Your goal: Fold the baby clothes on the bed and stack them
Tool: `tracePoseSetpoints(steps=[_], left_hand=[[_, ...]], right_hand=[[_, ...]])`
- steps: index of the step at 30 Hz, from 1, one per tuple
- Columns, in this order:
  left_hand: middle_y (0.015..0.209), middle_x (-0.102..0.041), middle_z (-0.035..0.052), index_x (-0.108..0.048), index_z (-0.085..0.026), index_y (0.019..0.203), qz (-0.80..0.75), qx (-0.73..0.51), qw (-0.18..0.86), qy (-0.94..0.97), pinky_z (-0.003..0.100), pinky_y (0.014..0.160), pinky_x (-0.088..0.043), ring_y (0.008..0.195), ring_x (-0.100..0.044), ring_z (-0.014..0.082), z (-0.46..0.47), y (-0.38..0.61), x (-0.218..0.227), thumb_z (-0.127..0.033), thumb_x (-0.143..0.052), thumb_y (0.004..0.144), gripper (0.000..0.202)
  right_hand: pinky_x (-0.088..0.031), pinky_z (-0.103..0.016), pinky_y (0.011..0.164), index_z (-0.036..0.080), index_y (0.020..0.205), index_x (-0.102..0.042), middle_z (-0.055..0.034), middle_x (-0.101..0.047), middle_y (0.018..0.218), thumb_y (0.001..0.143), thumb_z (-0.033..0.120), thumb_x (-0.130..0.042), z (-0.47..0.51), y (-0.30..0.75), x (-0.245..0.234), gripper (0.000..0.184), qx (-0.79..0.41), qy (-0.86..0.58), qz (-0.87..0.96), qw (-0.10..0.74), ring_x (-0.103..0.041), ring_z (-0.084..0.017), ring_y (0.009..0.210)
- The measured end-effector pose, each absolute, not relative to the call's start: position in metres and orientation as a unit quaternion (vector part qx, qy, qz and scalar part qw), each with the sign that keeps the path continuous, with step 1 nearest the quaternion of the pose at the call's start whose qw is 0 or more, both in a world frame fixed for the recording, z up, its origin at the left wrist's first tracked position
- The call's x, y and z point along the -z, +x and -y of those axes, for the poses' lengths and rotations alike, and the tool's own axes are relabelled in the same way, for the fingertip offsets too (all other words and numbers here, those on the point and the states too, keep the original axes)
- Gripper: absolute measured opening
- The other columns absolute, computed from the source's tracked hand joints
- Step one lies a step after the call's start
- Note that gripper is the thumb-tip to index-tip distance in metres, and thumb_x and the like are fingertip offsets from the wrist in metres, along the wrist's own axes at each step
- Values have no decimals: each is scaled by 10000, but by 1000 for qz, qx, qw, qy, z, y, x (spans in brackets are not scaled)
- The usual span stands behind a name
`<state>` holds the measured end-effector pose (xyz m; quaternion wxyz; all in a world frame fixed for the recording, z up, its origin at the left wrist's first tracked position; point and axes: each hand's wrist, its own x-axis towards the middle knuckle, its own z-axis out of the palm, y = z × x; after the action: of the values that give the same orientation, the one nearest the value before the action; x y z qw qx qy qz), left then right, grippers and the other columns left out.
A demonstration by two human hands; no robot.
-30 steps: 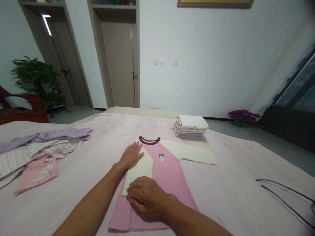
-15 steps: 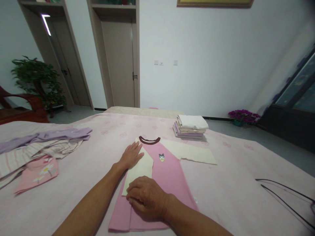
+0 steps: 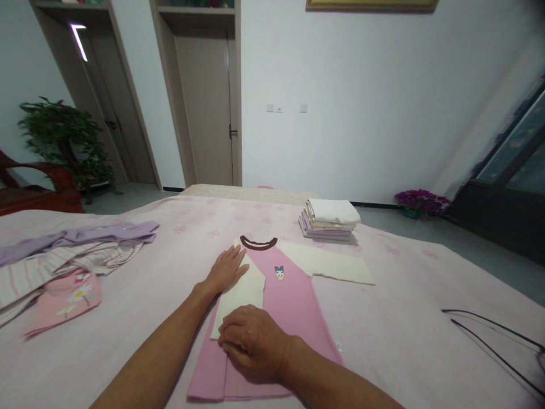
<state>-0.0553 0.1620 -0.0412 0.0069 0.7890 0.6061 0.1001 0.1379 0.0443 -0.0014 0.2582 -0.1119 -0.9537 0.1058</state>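
A pink shirt (image 3: 285, 295) with cream sleeves, a dark red collar and a small duck face on its chest lies flat before me. Its left-side sleeve (image 3: 244, 292) is folded down over the body, while the right-side sleeve (image 3: 340, 265) stretches out sideways. My left hand (image 3: 225, 270) rests flat on the shoulder near the collar, fingers extended. At the cuff of the folded sleeve, my right hand (image 3: 255, 343) is closed with curled fingers on the fabric; its fingertips are partly hidden.
Behind the shirt, to the right, stands a stack of folded clothes (image 3: 330, 218). Loose purple, striped and coral garments (image 3: 80, 261) lie at the left. Dark-framed glasses or thin black arms (image 3: 494, 324) rest at the right. All lie on a pink patterned cloth (image 3: 395, 329).
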Motion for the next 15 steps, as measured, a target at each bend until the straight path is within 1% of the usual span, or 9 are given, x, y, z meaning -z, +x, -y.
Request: tracePoseSetpoints(steps=[8,15], left_hand=[[1612,-253,135,-351,-143,1517,-606,-102,9,789,449,1190,-199,1491,-211,292,-160,-55,39,-513,-287,1002,638],[1615,-245,126,-348,-155,1518,-611,-94,12,786,449,1188,-198,1494,-204,285,-159,-53,36,-517,-295,999,634]], right_hand=[[-474,-318,849,186,909,-651,-75,-706,939,907,211,-537,-44,138,0,117,-113,-111,953,257,-638,-180,914],[-471,-321,829,191,895,-646,-70,-698,902,911,219,-528,-45,138,2,122,-111,-111,953,258,-630,-183,887]])
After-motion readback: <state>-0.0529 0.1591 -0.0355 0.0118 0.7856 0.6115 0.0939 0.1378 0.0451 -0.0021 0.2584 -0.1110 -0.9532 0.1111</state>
